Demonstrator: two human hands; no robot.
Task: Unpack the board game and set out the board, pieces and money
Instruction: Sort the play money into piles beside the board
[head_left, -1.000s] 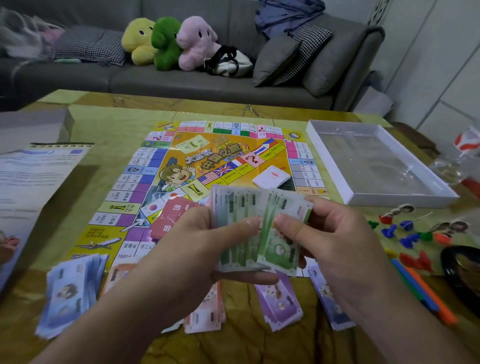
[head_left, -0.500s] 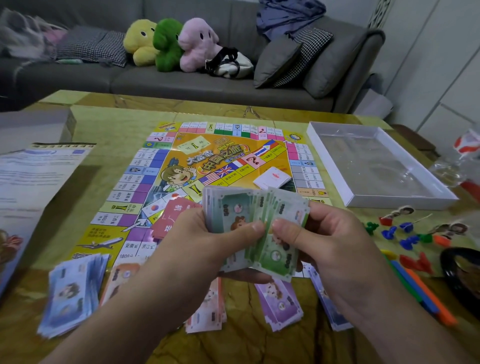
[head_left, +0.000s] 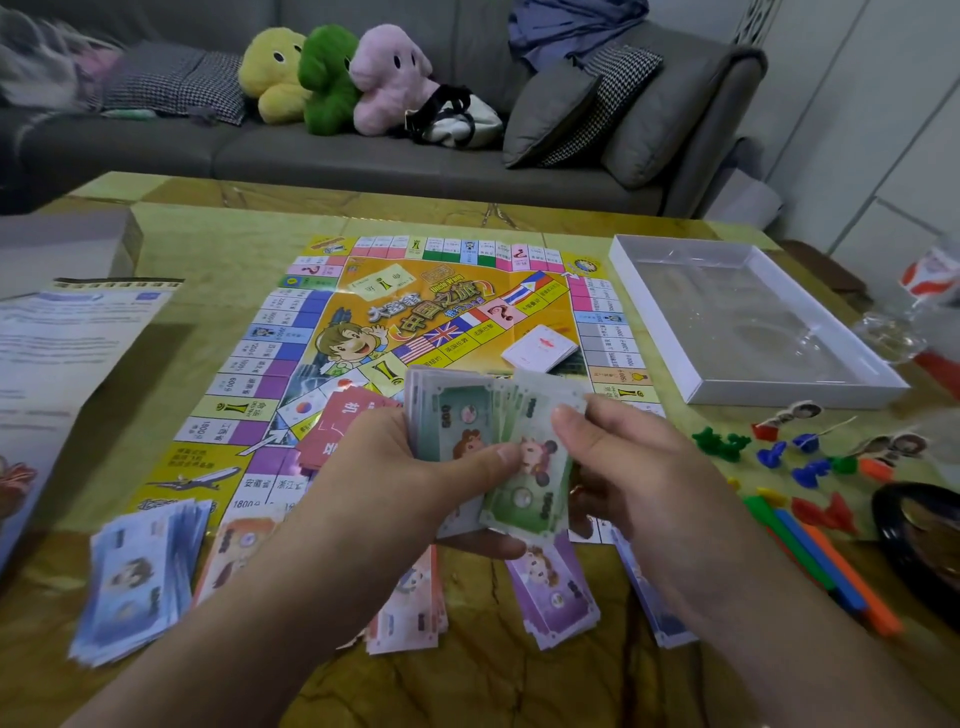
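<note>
**Sorting the green money, board already out**

Both hands are up over the near edge of the board (head_left: 441, 332), working a wad of green bills (head_left: 467, 431). The left hand (head_left: 395, 467) has the stack — thumb pressed flat across the front, fingers curled underneath. The right hand (head_left: 639, 467) pinches one green bill (head_left: 524, 499) by its top edge, thumb in front and fingers behind, and that bill hangs tilted in front of the stack.

The board lies unfolded flat on the table (head_left: 218, 249), with a small white card deck (head_left: 540, 345) and a red card pile (head_left: 345, 421) sitting on it. Along the near side there are more money piles — blue bills (head_left: 140, 577) on the left, pink bills (head_left: 410, 608) and purple bills (head_left: 556, 592) under the hands.

The little plastic pieces (head_left: 779, 452) in green, blue and red are scattered to the right of the board, just beside some coloured sticks (head_left: 821, 561). The open white box tray (head_left: 644, 291) is beyond them, and a printed sheet (head_left: 67, 332) sits on the left.
</note>
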